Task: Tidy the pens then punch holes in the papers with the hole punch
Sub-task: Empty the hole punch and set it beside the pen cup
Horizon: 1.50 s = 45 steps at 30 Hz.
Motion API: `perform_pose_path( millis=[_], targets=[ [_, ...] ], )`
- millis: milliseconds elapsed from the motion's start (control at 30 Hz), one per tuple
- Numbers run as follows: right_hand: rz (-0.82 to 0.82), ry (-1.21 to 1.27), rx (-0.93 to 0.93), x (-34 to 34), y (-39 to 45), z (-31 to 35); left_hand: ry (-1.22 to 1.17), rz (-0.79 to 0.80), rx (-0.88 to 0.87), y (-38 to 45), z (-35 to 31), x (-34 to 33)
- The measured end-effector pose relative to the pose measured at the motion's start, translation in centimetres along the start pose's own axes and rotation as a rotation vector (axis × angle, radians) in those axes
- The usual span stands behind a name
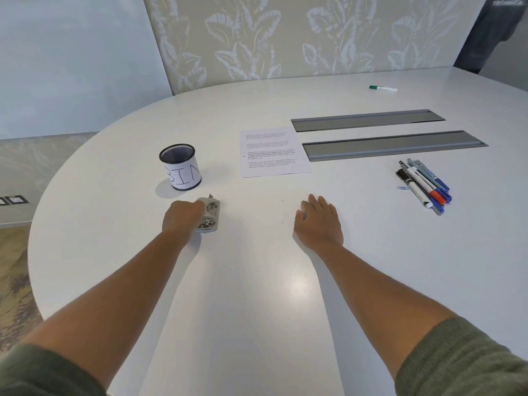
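Note:
My left hand [183, 217] is closed around the left side of a small metal hole punch [211, 215], which rests on the white table. My right hand [318, 221] lies flat on the table with fingers apart, holding nothing. A printed sheet of paper [273, 151] lies beyond both hands. Several pens and markers [425, 182] lie side by side at the right. A lone green-capped marker [383, 88] lies far back on the right. A black mesh pen cup labelled "BIN" [181, 167] stands behind the hole punch.
Two grey cable-tray lids [394, 144] are set into the table behind the paper. A blue paper clip [403, 188] lies left of the pens. A person in dark clothes [497, 30] stands at the far right corner. The round table edge [37, 218] curves at the left.

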State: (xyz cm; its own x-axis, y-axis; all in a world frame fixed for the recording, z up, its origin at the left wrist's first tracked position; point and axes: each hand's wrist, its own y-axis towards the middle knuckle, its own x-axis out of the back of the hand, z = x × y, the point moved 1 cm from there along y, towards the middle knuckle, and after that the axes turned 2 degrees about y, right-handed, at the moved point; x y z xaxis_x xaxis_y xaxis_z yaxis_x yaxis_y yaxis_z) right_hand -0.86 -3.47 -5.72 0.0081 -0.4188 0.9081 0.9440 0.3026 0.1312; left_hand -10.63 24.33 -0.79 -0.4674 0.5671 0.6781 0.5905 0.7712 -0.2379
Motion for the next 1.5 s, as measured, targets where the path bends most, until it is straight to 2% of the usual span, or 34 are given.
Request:
perform_pose_path(
  millis=[100,167,267,467,567,633,833,1067,1267,1500],
  targets=[
    [-0.016,-0.002,0.006,-0.2,0.1,-0.1,0.111,-0.204,-0.062,0.0,0.1,-0.4],
    [-0.046,0.002,0.012,-0.3,0.1,-0.1,0.122,-0.333,-0.185,-0.6,-0.2,-0.9],
    [-0.114,0.006,0.022,-0.4,0.2,0.0,0.074,-0.391,-0.390,-1.5,-1.1,-2.2],
    [-0.178,0.021,0.013,-0.6,0.6,0.1,0.038,-0.227,-0.628,-3.7,-1.9,-6.0],
    [-0.191,0.022,0.000,-0.7,1.0,0.2,0.041,-0.044,-0.648,-4.2,-2.0,-8.0],
    [-0.202,0.027,-0.008,-0.8,1.3,0.3,0.068,0.015,-0.634,-4.5,-1.9,-9.1],
    [-0.193,0.059,-0.040,-1.1,2.7,0.9,0.045,0.085,-0.681,-4.6,-1.9,-9.8],
    [-0.016,0.179,-0.109,-1.0,5.1,1.4,0.103,0.084,-0.702,-4.6,-2.0,-10.2],
    [-0.040,0.183,-0.081,-1.1,5.5,2.1,0.097,0.092,-0.718,-4.4,-2.2,-10.5],
    [-0.072,0.249,-0.144,-1.6,5.6,2.8,0.070,0.110,-0.755,-4.4,-2.2,-10.6]
  ],
)
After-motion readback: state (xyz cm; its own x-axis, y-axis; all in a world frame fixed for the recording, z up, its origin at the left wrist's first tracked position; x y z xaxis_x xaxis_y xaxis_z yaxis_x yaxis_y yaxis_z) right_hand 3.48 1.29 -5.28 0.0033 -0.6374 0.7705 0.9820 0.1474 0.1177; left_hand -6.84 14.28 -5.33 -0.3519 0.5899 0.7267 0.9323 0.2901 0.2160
